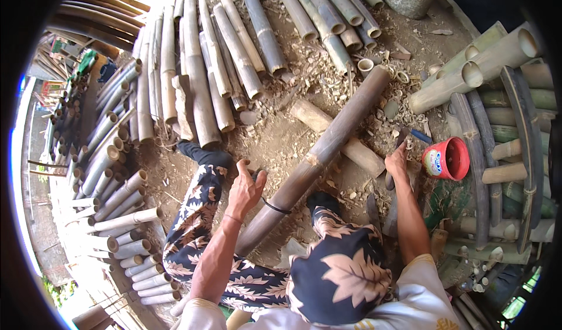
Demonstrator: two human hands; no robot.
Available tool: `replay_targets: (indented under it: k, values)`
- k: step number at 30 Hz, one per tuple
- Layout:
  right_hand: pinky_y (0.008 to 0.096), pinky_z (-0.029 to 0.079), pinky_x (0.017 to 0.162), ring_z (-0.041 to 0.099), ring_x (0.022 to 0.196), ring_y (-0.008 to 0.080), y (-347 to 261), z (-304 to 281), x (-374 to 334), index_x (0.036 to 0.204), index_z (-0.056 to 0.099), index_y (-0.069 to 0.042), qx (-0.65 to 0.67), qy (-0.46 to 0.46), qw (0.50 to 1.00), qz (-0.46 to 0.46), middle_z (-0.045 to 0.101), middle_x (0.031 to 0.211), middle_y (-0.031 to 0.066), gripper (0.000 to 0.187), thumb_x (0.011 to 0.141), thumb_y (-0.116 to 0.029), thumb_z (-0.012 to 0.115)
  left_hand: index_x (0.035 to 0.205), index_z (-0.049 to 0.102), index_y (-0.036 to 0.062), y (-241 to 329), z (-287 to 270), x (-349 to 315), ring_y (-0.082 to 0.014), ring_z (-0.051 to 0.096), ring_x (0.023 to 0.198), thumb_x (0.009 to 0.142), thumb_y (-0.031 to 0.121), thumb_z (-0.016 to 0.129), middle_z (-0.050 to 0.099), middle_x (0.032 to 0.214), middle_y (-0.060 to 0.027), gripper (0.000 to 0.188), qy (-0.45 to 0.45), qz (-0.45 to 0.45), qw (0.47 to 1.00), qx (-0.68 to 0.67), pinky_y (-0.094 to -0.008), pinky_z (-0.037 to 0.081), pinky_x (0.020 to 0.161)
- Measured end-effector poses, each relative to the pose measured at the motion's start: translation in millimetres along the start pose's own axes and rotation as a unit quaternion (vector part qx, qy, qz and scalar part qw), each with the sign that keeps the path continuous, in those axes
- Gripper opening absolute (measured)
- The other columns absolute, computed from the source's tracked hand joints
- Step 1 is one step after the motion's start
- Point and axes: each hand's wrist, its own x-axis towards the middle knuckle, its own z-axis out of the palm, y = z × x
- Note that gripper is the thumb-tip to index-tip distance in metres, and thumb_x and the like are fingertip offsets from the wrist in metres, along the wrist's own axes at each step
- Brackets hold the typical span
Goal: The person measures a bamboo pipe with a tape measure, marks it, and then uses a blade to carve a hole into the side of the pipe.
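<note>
Left forearm [215, 257]: bare below a pale short sleeve [202, 315], running forward from the lower edge and leaning slightly right. A thin band [233, 217] circles the wrist. Left hand [243, 190]: raised ahead of the wrist, fingers bent, thumb side to the right; how firmly the fingers close cannot be determined from this angle. Right forearm [413, 221]: bare, reaching forward and angled slightly left from a pale right sleeve [422, 274]. Right hand [396, 160]: well apart from the left, back of the hand uppermost, fingers curled in a grip.
</note>
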Motion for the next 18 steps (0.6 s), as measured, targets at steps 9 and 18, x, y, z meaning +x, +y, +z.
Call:
replay_targets:
  k: [9, 18]
  values:
    - [0.0476, 0.031, 0.110, 0.038, 0.129, 0.0462, 36.6, 29.1, 4.6, 0.146, 0.020, 0.005, -0.017, 0.071, 0.996, -0.041, 0.036, 0.139, 0.0323, 0.080, 0.086, -0.021, 0.065, 0.132, 0.038, -0.0011, -20.1, 28.4, 9.4, -0.0431, 0.056, 0.112, 0.087, 0.042, 0.061, 0.056, 0.123, -0.0272, 0.066, -0.064, -0.086, 0.989, 0.106, -0.0481, 0.046, 0.093]
    - [0.0478, 0.035, 0.103, 0.044, 0.119, 0.0368, -0.5, 14.3, -45.4, 0.143, 0.034, 0.000, -0.138, 0.029, 0.938, -0.316, 0.044, 0.136, 0.0198, 0.094, 0.073, -0.044, 0.078, 0.132, 0.041, -0.0031, 2.4, 95.5, 49.9, -0.0400, 0.049, 0.115, 0.081, 0.041, 0.072, 0.050, 0.127, -0.0238, 0.074, -0.130, 0.180, 0.975, 0.033, -0.0455, 0.042, 0.098]
